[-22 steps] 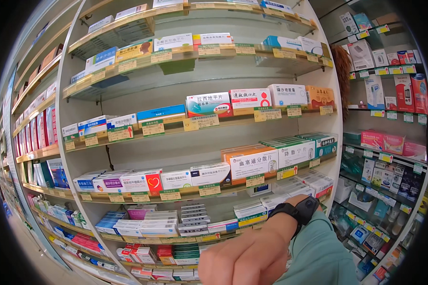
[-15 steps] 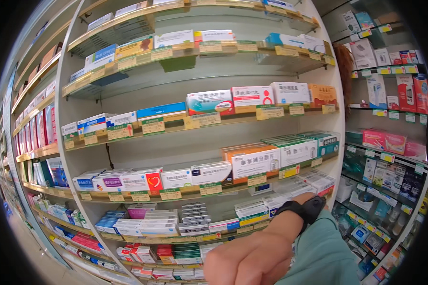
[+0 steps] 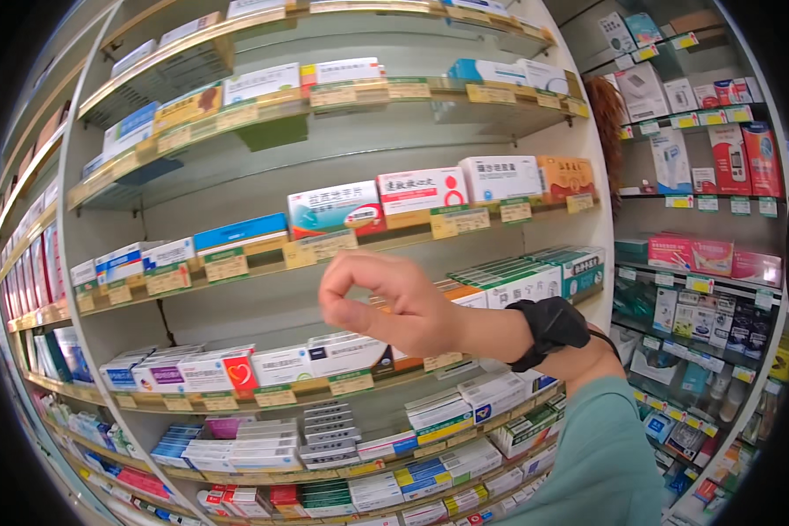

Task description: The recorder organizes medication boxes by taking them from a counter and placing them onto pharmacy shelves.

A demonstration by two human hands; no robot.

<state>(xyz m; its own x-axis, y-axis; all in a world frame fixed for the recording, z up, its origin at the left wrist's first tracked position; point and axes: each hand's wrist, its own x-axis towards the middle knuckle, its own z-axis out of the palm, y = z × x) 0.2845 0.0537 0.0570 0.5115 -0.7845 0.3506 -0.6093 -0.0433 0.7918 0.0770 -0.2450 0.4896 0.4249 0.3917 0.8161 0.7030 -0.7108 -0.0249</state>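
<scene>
My right hand (image 3: 403,307) is raised in front of the middle shelves, its fingers loosely curled toward the thumb with nothing seen in them. A black band (image 3: 557,326) circles its wrist, below a teal sleeve (image 3: 600,438). Behind the hand, it partly covers orange-and-white medicine boxes. White-and-green boxes (image 3: 524,291) stand to their right. On the shelf above are a white-and-teal box (image 3: 331,209), a red-and-white box (image 3: 422,191) and a white box (image 3: 500,179). Below the hand is a white box with a dark corner (image 3: 351,352). My left hand is out of view.
Glass shelf edges (image 3: 237,280) carrying price tags run across the white cabinet. More boxes fill the lower shelves, among them grey stacked boxes (image 3: 329,434). A second rack (image 3: 719,285) with pink boxes and packaged devices stands at the right, beside brown fuzzy material (image 3: 603,131).
My right hand has risen from the lower edge to the middle shelves, moving up and slightly left. The shelves have shifted left in view, and the lower right boxes show more.
</scene>
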